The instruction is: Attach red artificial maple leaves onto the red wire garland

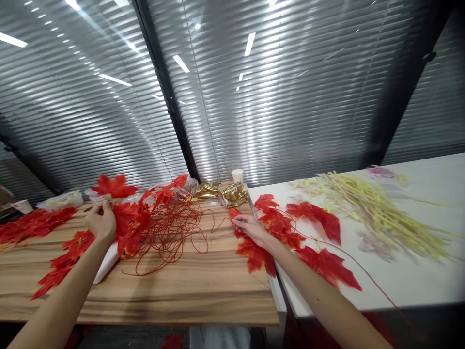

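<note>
My left hand [100, 220] is raised over the wooden table, pinching a red artificial maple leaf [114, 186] by its base. More red leaves [131, 225] cluster just beside those fingers. My right hand [252, 230] reaches to the seam between the two tables, its fingers closed at a red leaf [235, 218] on a thin red cord. From there a leaf garland [279, 224] runs onto the white table, the cord trailing toward the front edge. Between my hands lies a tangled heap of red cord [174, 228].
Gold foil packets [233, 195] and a white paper cup [237, 175] stand at the back. Yellow-green artificial stems [381, 213] cover part of the white table [428, 286]. Another pile of red leaves [36, 225] lies far left. Metallic blinds [290, 97] rise behind the tables.
</note>
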Demonstrator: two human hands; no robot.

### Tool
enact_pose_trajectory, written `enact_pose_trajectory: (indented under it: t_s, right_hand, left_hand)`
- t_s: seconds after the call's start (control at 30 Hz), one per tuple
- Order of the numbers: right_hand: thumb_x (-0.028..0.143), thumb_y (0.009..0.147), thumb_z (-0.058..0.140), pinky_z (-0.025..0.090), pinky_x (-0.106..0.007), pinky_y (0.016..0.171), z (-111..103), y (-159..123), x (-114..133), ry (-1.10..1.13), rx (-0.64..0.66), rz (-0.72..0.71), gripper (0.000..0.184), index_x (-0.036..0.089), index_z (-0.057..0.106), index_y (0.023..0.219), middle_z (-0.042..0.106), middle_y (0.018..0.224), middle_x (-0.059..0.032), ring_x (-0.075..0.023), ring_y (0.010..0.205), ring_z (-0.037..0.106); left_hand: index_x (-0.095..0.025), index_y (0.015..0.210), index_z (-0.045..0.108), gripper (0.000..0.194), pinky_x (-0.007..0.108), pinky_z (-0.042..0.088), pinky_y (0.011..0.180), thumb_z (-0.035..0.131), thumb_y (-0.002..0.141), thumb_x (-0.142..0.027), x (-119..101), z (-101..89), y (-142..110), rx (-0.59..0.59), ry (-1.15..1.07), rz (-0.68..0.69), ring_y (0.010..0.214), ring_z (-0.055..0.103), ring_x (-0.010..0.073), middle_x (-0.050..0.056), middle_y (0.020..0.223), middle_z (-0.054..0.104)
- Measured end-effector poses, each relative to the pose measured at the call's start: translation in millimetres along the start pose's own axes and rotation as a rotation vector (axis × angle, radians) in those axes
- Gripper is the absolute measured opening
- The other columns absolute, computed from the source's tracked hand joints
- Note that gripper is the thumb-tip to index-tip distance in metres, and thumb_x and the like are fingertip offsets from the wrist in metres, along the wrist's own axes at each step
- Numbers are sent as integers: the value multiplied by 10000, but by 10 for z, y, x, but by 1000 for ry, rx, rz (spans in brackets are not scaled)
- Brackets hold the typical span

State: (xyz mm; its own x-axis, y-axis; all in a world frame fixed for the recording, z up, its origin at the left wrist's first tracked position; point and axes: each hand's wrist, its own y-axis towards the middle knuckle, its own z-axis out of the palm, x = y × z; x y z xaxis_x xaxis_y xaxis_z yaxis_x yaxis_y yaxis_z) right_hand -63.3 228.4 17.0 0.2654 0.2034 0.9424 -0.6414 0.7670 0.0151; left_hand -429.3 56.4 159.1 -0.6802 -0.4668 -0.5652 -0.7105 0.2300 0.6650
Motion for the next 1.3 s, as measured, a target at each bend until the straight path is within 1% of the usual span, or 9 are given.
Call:
enact_pose_trajectory:
  t_s: [0.07, 0.17, 0.27, 0.37, 0.53, 0.7, 0.83, 1.0, 1.3]
  right_hand:
    - [352, 574, 734, 364, -187, 512, 2, -1, 2, 1, 2, 1, 260, 152, 600, 672, 548, 612, 18, -58, 530, 462]
    - [354, 570, 736, 366, -190, 513, -2, -4, 1, 5, 11, 2, 264, 153, 600, 674, 545, 610, 19, -62, 533, 464]
    - [361, 564, 738, 363, -192, 514, -18, -1, -14, 5, 14, -2, 277, 149, 596, 673, 546, 622, 18, -62, 535, 465]
    - [370, 565, 735, 359, -196, 520, -35, 11, -38, -4, 17, -15, 290, 142, 600, 683, 542, 623, 17, -67, 544, 472]
    - [369, 576, 723, 358, -206, 539, -42, 24, -49, 11, 14, -31, 281, 144, 606, 698, 553, 639, 14, -69, 550, 474]
    - [320, 567, 718, 345, -206, 522, -25, 26, -22, 41, -5, -28, 232, 165, 616, 706, 570, 643, 21, -70, 533, 464]
    - [295, 538, 730, 372, -217, 560, 0, 30, -27, 48, -34, -33, 252, 173, 627, 732, 601, 697, 12, -90, 583, 506]
    - [332, 599, 703, 369, -213, 557, 43, -12, -13, -66, -37, -113, 233, 161, 645, 746, 615, 726, 0, -83, 584, 501]
    - [318, 659, 663, 417, -231, 618, 48, -35, -8, -251, -47, -267, 182, 162, 658, 752, 637, 747, -17, -115, 662, 550]
  left_hand:
    - [-76, 977, 609, 378, 243, 440, 678, 358, 842, -325, -166, -42, -35, -184, -94, -7, 739, 555, 149, 48, 855, 642]
    - [-87, 975, 610, 390, 266, 433, 780, 374, 854, -374, -511, -83, -229, -253, -169, 265, 823, 555, 146, 64, 919, 636]
    - [-126, 858, 626, 285, 301, 416, 841, 465, 819, -357, -869, -51, -611, -86, -224, 568, 858, 569, 150, 53, 907, 646]
    - [-189, 744, 632, 200, 295, 436, 785, 497, 798, -327, -1152, 64, -1104, 200, -357, 786, 778, 588, 151, 11, 766, 655]
    - [-158, 787, 594, 253, 235, 441, 634, 390, 850, -293, -1402, 400, -1803, 549, -577, 615, 658, 568, 130, 29, 729, 631]
    - [-159, 887, 559, 280, 269, 440, 722, 316, 876, -298, -1439, 869, -2129, 792, -683, 470, 771, 570, 155, 54, 856, 630]
    - [-163, 976, 520, 294, 331, 428, 787, 279, 887, -306, -1344, 1068, -2267, 831, -637, 414, 832, 571, 180, 80, 936, 622]
    - [-176, 1109, 473, 323, 338, 414, 843, 265, 892, -294, -1240, 1018, -2305, 868, -637, 485, 950, 554, 185, 89, 1065, 590]
    - [-200, 1127, 487, 322, 328, 439, 774, 283, 888, -270, -1182, 1046, -2298, 931, -537, 602, 899, 586, 195, 82, 1031, 618]
